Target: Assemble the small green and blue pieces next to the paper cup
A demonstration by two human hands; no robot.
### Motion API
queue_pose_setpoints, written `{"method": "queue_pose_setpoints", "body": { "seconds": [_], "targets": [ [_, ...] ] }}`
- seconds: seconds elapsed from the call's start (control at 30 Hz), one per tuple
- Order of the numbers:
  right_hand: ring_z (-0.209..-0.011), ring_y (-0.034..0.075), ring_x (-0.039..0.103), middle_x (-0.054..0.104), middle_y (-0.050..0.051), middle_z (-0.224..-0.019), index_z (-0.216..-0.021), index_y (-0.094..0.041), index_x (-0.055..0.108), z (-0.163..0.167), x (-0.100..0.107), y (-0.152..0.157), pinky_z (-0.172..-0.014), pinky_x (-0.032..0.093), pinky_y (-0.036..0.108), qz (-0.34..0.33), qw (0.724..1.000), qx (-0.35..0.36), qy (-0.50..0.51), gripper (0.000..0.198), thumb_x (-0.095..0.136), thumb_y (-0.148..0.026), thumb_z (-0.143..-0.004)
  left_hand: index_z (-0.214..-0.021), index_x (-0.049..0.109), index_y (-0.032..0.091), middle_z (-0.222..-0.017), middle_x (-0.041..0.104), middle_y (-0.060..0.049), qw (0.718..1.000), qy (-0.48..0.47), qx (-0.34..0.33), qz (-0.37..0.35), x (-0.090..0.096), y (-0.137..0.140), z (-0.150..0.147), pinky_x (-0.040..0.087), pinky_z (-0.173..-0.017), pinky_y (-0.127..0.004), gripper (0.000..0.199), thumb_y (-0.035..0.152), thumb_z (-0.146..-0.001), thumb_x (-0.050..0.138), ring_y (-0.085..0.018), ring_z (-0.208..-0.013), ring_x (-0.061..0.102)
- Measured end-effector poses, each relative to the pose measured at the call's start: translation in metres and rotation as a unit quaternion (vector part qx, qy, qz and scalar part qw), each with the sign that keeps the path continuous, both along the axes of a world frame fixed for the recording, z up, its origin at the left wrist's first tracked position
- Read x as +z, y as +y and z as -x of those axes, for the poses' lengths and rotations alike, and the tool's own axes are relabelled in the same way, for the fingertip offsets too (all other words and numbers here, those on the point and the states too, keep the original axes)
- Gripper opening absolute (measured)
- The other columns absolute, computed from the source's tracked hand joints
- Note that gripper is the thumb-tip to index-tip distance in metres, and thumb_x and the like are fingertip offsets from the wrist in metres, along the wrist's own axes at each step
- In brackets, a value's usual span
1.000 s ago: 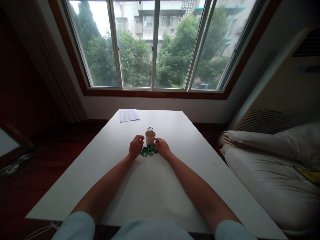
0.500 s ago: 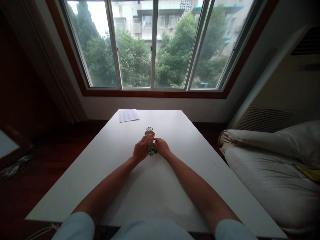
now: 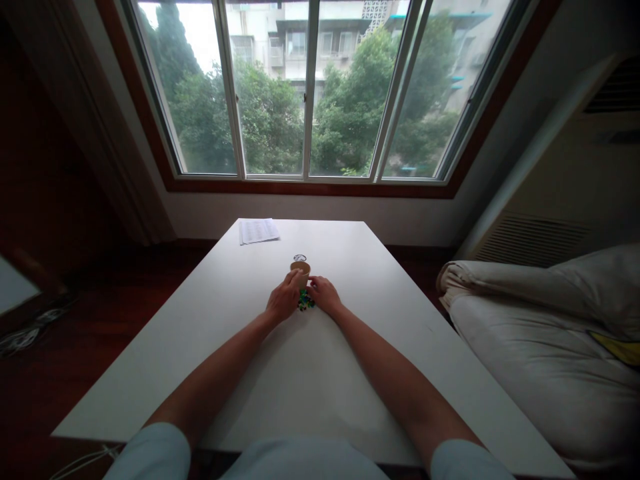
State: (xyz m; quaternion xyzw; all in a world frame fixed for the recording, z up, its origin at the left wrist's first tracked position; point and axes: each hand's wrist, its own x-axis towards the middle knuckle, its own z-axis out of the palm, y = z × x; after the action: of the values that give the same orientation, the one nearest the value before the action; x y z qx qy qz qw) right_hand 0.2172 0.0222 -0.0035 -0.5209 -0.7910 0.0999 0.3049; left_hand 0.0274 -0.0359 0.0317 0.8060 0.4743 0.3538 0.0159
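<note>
White tabletop [image 3: 295,380]. Brown paper cup [image 3: 303,271] partly behind left hand [image 3: 284,297]; small multicolored pieces [image 3: 307,301] between its fingers and right hand [image 3: 325,295]. Right fingers apart; left hidden, can't tell.

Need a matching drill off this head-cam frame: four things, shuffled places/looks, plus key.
Things
1. cup
2. small pieces
3. papers
4. padded furniture

Places and looks
A. at the far left corner of the table
B. brown, upright, open at the top
C. off the table, on the right
D. mixed colours, green among them, heaped between the hands

Pairs: 1-B, 2-D, 3-A, 4-C
</note>
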Motion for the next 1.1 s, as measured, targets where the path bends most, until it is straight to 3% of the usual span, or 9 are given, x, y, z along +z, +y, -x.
{"method": "queue_pose_setpoints", "body": {
  "seconds": [0.17,0.3,0.43,0.67,0.87,1.1],
  "targets": [
    [-0.1,0.018,0.057,0.067,0.006,-0.102,-0.123,-0.021,0.065,0.001,0.0,0.0,-0.091,0.039,0.028,0.003,1.0,-0.004,-0.007,0.03,0.06,-0.025,-0.094,-0.155,0.034,0.028,-0.16,0.035,-0.008,1.0,-0.001,-0.008,-0.01,-0.001,0.0,0.001,0.058,-0.099,-0.038,0.064,0.014,-0.093,0.044,-0.025,-0.132,0.054],
    [-0.095,0.018,0.056,0.066,0.006,-0.094,-0.097,-0.02,0.07,0.0,0.001,0.001,-0.085,0.038,0.027,0.008,0.999,-0.024,-0.022,0.014,0.06,-0.029,-0.095,-0.151,0.04,0.028,-0.158,0.038,-0.008,0.999,-0.019,-0.004,-0.025,0.0,-0.002,0.001,0.06,-0.091,-0.037,0.059,0.017,-0.094,0.046,-0.025,-0.126,0.058],
    [-0.086,0.017,0.055,0.066,0.004,-0.083,-0.083,-0.019,0.069,0.0,0.005,-0.002,-0.076,0.037,0.025,0.007,0.999,-0.028,-0.029,0.018,0.061,-0.032,-0.093,-0.146,0.045,0.026,-0.154,0.041,-0.009,0.998,-0.047,-0.004,-0.041,0.002,-0.003,0.003,0.06,-0.082,-0.032,0.053,0.018,-0.094,0.047,-0.02,-0.109,0.064],
    [-0.074,0.013,0.055,0.067,0.001,-0.084,-0.093,-0.022,0.072,0.001,0.012,-0.014,-0.07,0.037,0.022,-0.007,0.993,0.114,-0.028,0.016,0.059,-0.031,-0.094,-0.136,0.052,0.025,-0.133,0.053,-0.008,0.993,-0.107,0.042,-0.031,0.0,0.002,0.011,0.056,-0.076,-0.029,0.043,0.02,-0.094,0.046,-0.013,-0.084,0.063],
    [-0.078,0.015,0.06,0.069,0.002,-0.092,-0.109,-0.025,0.073,0.0,0.017,-0.02,-0.072,0.041,0.024,-0.008,0.99,0.138,-0.043,0.024,0.067,-0.036,-0.089,-0.125,0.059,0.023,-0.103,0.06,-0.004,0.987,-0.145,0.071,0.018,-0.01,0.018,0.022,0.052,-0.071,-0.026,0.034,0.02,-0.094,0.047,-0.012,-0.074,0.06],
    [-0.092,0.019,0.064,0.071,0.003,-0.108,-0.118,-0.029,0.071,0.002,0.023,-0.023,-0.081,0.046,0.027,0.032,0.984,0.167,-0.062,0.04,0.076,-0.04,-0.081,-0.112,0.066,0.021,-0.097,0.061,-0.003,0.985,-0.142,0.078,0.056,-0.024,0.03,0.028,0.051,-0.075,-0.028,0.028,0.017,-0.09,0.05,-0.012,-0.072,0.059]
  ]
}}
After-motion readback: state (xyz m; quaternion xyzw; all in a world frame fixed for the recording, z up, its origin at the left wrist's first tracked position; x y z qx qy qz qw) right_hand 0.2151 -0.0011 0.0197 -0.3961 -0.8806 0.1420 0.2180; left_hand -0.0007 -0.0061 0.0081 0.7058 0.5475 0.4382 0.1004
